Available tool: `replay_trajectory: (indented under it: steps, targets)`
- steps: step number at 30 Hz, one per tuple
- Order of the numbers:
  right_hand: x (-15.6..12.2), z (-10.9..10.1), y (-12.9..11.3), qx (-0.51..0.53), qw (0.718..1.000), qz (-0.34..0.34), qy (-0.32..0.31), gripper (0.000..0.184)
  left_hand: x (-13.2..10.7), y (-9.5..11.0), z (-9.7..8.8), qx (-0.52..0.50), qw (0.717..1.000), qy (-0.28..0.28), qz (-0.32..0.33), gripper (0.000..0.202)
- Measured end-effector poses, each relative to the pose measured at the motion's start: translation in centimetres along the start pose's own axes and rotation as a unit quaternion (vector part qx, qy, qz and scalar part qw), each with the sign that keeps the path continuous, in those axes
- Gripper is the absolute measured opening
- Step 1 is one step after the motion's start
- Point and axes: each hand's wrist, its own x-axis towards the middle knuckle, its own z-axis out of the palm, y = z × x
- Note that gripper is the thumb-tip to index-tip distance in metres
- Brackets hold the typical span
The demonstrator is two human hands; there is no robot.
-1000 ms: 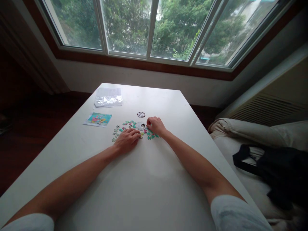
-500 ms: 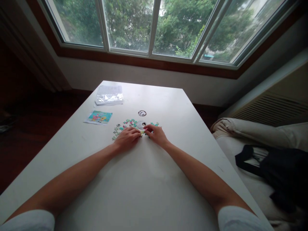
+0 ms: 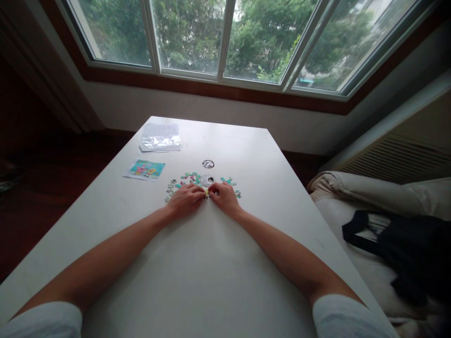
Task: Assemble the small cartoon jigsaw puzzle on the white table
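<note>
Small jigsaw pieces (image 3: 192, 176) in green, pink and yellow lie in a loose arc around my hands. My left hand (image 3: 186, 199) rests low on the white table, its fingers curled together and the tips on a small group of yellowish pieces (image 3: 206, 193). From the other side, my right hand (image 3: 225, 197) meets these pieces with thumb and index finger pinched; the piece between them is mostly hidden. Just beyond the fingertips sits a round, pale disc (image 3: 207, 180) with a dark spot. Green pieces (image 3: 229, 180) lie beyond my right hand.
Beyond the disc, a round opening (image 3: 208, 164) shows in the white table (image 3: 225, 263). To the left lie a colourful cartoon picture sheet (image 3: 146, 169) and a clear plastic bag (image 3: 161, 137). Right of the table, dark cloth (image 3: 405, 249) lies on a pale sofa (image 3: 352, 188).
My right hand has shifted slightly left and nearer to me, its pinched fingers now closer to the left fingertips. More pieces show beyond and beside it. My left hand has barely moved.
</note>
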Motion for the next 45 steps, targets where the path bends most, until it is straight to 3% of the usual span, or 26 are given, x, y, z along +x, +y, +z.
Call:
replay_trajectory:
  steps: [17,36,42,45]
  targets:
    - [0.1,0.0,0.0,0.003,1.0,0.023,-0.006,0.007,-0.1,-0.1,0.3,-0.001,1.0,0.001,0.002,0.026]
    - [0.1,0.0,0.2,-0.05,0.997,-0.039,-0.037,0.008,0.0,-0.1,0.1,-0.001,1.0,-0.009,0.002,0.026]
    - [0.9,-2.3,1.4,-0.02,1.0,-0.016,-0.01,0.009,-0.1,-0.1,-0.2,0.008,1.0,-0.014,0.015,0.028]
    - [1.3,-4.4,2.3,-0.022,0.999,-0.013,-0.035,0.011,-0.1,0.0,-0.3,0.019,0.999,-0.023,0.019,0.031]
